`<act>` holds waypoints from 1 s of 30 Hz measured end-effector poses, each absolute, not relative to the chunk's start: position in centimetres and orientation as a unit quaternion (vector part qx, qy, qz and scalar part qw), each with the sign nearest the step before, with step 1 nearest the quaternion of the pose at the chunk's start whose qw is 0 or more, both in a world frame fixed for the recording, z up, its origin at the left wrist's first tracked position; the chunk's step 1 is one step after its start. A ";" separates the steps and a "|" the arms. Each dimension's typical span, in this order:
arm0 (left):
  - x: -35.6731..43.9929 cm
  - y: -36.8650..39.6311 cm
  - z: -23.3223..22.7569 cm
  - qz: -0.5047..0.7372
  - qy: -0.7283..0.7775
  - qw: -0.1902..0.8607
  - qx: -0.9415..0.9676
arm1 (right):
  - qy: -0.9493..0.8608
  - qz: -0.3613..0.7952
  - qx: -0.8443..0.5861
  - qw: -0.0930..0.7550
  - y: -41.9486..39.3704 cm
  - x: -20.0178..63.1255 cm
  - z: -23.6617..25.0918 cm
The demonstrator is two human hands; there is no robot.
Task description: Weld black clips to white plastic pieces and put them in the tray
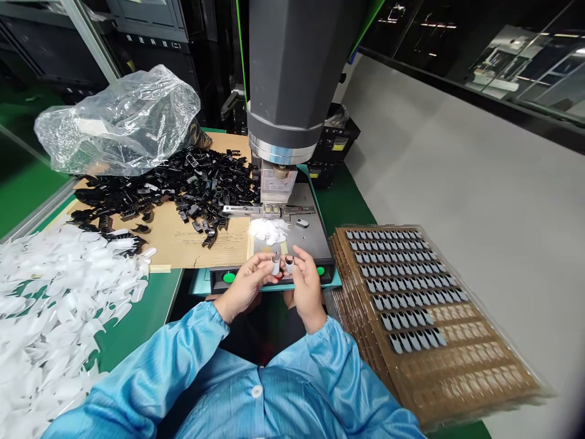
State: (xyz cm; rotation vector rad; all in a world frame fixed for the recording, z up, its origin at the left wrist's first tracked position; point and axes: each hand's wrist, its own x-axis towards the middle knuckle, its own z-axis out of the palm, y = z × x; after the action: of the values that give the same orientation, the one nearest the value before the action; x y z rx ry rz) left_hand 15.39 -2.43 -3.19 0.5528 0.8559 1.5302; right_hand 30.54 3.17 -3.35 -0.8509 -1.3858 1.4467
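My left hand (249,281) pinches a small grey-white plastic piece (275,266) between thumb and fingertips. In my right hand (307,286) is a similar piece (289,264) with a dark curved edge, gripped the same way. The two pieces are held side by side, slightly apart, above the front edge of the machine base (315,235). Just beyond my hands lies a small heap of white plastic pieces (269,230). One grey piece (302,223) rests on the base to its right. Behind them the press head (276,183) stands over a metal fixture (242,210).
Black clips (201,189) are piled on cardboard (228,241), under a clear plastic bag (123,122). Loose white pieces (59,323) spread over the left. At right, stacked trays (402,390) hold rows of grey pieces. Green buttons (229,277) flank the base's front.
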 end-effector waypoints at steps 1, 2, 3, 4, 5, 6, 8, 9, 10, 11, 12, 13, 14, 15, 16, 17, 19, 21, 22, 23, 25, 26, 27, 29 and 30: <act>15.3 -2.5 -3.0 0.658 0.353 0.625 0.227 | -0.558 0.593 -0.347 0.465 3.1 30.6 -3.1; 15.2 -2.5 -2.9 0.655 0.338 0.641 0.215 | -0.550 0.599 -0.347 0.467 3.1 30.7 -2.9; 15.1 -2.6 -2.8 0.651 0.327 0.654 0.204 | -0.543 0.606 -0.345 0.468 3.1 30.7 -2.7; 15.1 -2.6 -2.7 0.649 0.317 0.663 0.195 | -0.536 0.614 -0.341 0.468 3.0 30.7 -2.5; 15.0 -2.7 -2.7 0.646 0.309 0.671 0.189 | -0.532 0.621 -0.338 0.467 3.0 30.7 -2.3; 14.9 -2.7 -2.7 0.643 0.302 0.678 0.186 | -0.529 0.625 -0.335 0.466 3.0 30.8 -2.1; 14.8 -2.8 -2.6 0.636 0.291 0.689 0.189 | -0.528 0.628 -0.336 0.462 2.8 30.8 -1.6; 14.8 -2.8 -2.7 0.633 0.288 0.692 0.193 | -0.530 0.629 -0.336 0.459 2.8 30.8 -1.4; 14.8 -2.9 -2.7 0.630 0.286 0.694 0.198 | -0.532 0.630 -0.335 0.456 2.7 30.8 -1.3; 14.8 -2.9 -2.7 0.628 0.285 0.696 0.202 | -0.534 0.632 -0.332 0.452 2.6 30.8 -1.1; 14.8 -2.9 -2.7 0.626 0.283 0.697 0.205 | -0.536 0.636 -0.327 0.449 2.6 30.8 -1.0; 14.8 -2.9 -2.7 0.625 0.281 0.698 0.207 | -0.537 0.639 -0.321 0.447 2.6 30.8 -0.9; 14.8 -2.9 -2.7 0.625 0.278 0.699 0.206 | -0.538 0.642 -0.315 0.447 2.5 30.8 -0.9; 14.8 -2.9 -2.7 0.625 0.275 0.702 0.204 | -0.538 0.643 -0.309 0.449 2.5 30.7 -0.9; 14.8 -2.9 -2.6 0.625 0.272 0.704 0.201 | -0.537 0.644 -0.305 0.451 2.5 30.7 -0.9; 14.8 -2.9 -2.6 0.625 0.269 0.706 0.198 | -0.537 0.644 -0.303 0.454 2.4 30.6 -0.9; 14.8 -3.0 -2.6 0.625 0.267 0.708 0.192 | -0.539 0.642 -0.303 0.453 2.4 30.6 -1.1; 14.7 -3.0 -2.5 0.626 0.270 0.707 0.190 | -0.548 0.636 -0.305 0.451 2.3 30.7 -1.2; 14.7 -3.0 -2.5 0.626 0.272 0.706 0.188 | -0.556 0.628 -0.306 0.450 2.2 30.8 -1.3; 14.8 -3.0 -2.4 0.626 0.275 0.705 0.188 | -0.566 0.618 -0.311 0.449 2.2 30.8 -1.4; 14.8 -3.0 -2.4 0.630 0.279 0.699 0.193 | -0.592 0.586 -0.329 0.445 2.1 31.1 -1.4; 14.9 -3.1 -2.5 0.633 0.282 0.693 0.199 | -0.608 0.564 -0.343 0.441 2.1 31.2 -1.2; 14.9 -3.1 -2.6 0.637 0.286 0.685 0.206 | -0.625 0.537 -0.359 0.438 2.0 31.3 -1.0; 15.1 -3.1 -2.9 0.644 0.300 0.669 0.220 | -0.658 0.484 -0.380 0.435 1.9 31.4 -0.5; 15.1 -3.1 -3.1 0.645 0.311 0.661 0.227 | -0.673 0.464 -0.382 0.432 1.7 31.4 -0.2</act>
State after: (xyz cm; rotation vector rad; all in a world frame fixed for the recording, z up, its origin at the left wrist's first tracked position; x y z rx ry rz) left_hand 15.15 -3.11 -3.07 0.5128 0.7027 1.4586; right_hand 31.38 1.75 -0.24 -0.9527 -1.6768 1.1575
